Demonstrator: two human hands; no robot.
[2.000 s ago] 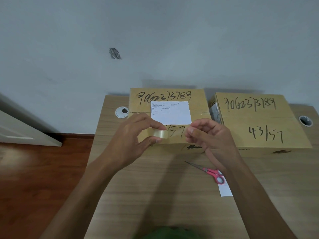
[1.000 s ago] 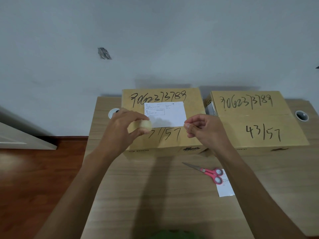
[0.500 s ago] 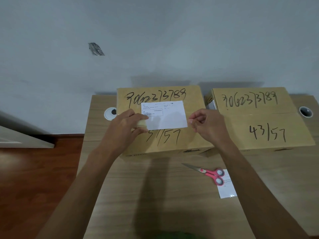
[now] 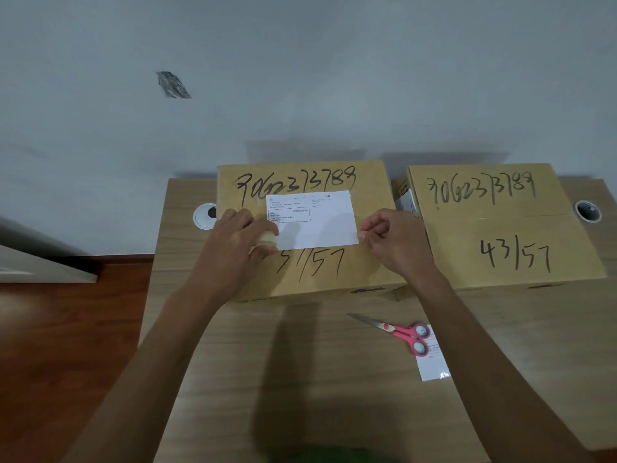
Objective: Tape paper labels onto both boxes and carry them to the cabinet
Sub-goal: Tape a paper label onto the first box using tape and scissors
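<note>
Grey wall (image 4: 334, 78) is backing a wooden desk (image 4: 300, 379), where two cardboard boxes are sitting side by side, each bearing handwritten numbers. On the left box (image 4: 367, 262), a white paper label (image 4: 320, 225) is lying flat across the top. A person's left hand (image 4: 233, 248) is curling around a small roll of clear tape (image 4: 268, 238) at the label's left edge, while the right hand (image 4: 394, 242) is pinching at the label's right edge, fingers bent; the tape strip itself is too faint to make out. The right box (image 4: 500, 228) is carrying no label. Red-handled scissors (image 4: 400, 332) are resting on a second label (image 4: 432, 362) on the desk.
</note>
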